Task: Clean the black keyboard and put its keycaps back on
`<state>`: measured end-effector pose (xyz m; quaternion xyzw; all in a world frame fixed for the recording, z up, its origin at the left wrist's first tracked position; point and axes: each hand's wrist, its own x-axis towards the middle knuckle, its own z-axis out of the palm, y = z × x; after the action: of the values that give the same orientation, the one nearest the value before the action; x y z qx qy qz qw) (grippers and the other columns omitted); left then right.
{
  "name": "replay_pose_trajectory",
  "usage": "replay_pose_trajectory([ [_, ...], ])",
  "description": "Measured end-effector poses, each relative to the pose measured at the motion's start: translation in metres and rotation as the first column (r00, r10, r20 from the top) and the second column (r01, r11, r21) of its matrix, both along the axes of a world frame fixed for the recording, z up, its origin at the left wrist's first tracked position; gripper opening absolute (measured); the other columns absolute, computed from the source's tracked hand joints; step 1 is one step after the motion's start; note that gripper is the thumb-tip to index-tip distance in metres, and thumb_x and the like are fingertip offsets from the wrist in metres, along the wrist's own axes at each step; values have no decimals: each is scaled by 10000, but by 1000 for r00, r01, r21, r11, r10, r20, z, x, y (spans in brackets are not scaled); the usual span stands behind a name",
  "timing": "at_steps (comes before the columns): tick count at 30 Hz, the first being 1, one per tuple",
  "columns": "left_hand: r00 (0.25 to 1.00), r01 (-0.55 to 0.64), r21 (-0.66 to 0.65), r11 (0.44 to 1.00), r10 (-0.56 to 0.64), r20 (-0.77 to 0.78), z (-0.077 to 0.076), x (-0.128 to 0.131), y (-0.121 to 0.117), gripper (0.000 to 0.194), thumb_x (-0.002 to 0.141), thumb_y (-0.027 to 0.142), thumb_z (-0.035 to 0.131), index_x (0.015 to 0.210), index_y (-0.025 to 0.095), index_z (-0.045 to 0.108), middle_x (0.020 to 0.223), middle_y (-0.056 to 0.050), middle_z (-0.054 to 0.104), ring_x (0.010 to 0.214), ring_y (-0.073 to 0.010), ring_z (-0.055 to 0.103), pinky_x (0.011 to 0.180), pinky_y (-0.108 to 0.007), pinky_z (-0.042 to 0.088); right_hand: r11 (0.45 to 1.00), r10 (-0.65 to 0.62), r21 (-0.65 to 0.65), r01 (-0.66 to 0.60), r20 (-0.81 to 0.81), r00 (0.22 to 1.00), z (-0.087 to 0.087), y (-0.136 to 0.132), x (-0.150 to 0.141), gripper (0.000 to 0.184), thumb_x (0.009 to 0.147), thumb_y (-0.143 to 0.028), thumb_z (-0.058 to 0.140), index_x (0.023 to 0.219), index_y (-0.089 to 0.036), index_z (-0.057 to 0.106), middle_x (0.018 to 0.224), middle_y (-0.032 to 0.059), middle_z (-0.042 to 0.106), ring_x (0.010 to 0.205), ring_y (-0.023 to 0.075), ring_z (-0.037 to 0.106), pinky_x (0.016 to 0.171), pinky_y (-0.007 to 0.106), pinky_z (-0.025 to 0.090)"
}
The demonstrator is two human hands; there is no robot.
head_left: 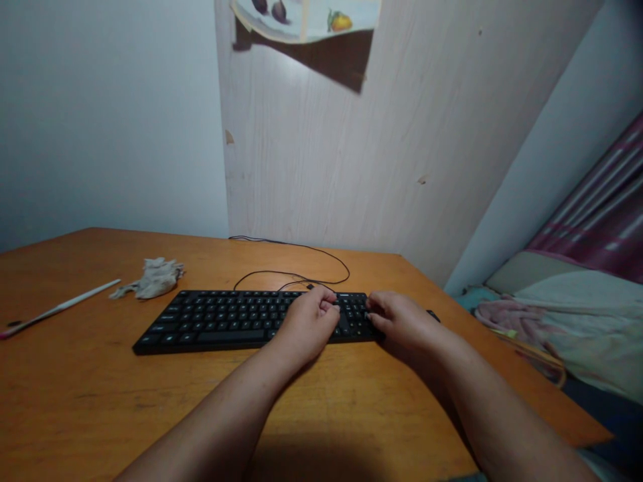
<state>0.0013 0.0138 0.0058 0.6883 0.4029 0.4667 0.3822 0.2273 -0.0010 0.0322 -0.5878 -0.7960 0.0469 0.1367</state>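
Observation:
A black keyboard with pale key markings lies flat on the wooden desk. Over its right half is my left hand, fingers curled and thumb drawn in toward them; whatever they may pinch is hidden. At the keyboard's right end, beside the number keys, my right hand is bent with fingertips and thumb pointing inward, close to the keys. Its palm side is out of sight, so I cannot make out what is between the fingers. A small dark object pokes out behind the right hand, mostly covered.
A thin black cable loops behind the keyboard. To the left lie a crumpled greyish cloth and a white-handled brush. The wooden desk meets a wall at the back; a bed with bedding stands beyond its right edge.

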Motion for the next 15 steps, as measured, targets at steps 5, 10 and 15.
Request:
replay_pose_trajectory([
  [5, 1000, 5, 10, 1000, -4, -27, 0, 0, -1, 139, 802, 199, 559, 922, 174, 624, 739, -4, 606, 669, -147, 563, 621, -261, 430, 1000, 19, 11, -20, 35, 999, -3, 2, 5, 73, 821, -178, 633, 882, -215, 615, 871, 39, 646, 790, 178, 553, 674, 271, 356],
  [10, 998, 5, 45, 999, -2, -56, -4, 1, 2, 142, 811, 194, 551, 934, 174, 619, 760, -14, 626, 687, -158, 582, 613, -265, 434, 999, 36, 15, -37, 48, 998, -5, 6, 7, 63, 855, -205, 632, 908, -216, 664, 873, 43, 613, 812, 179, 547, 698, 274, 364],
  [15, 998, -7, 62, 998, 11, -69, -5, 1, 1, 130, 818, 194, 558, 924, 175, 630, 771, -20, 644, 699, -158, 596, 638, -269, 443, 997, 70, 25, -71, 51, 996, -6, 7, 5, 80, 870, -188, 611, 901, -211, 682, 872, 41, 598, 807, 173, 542, 694, 272, 371],
])
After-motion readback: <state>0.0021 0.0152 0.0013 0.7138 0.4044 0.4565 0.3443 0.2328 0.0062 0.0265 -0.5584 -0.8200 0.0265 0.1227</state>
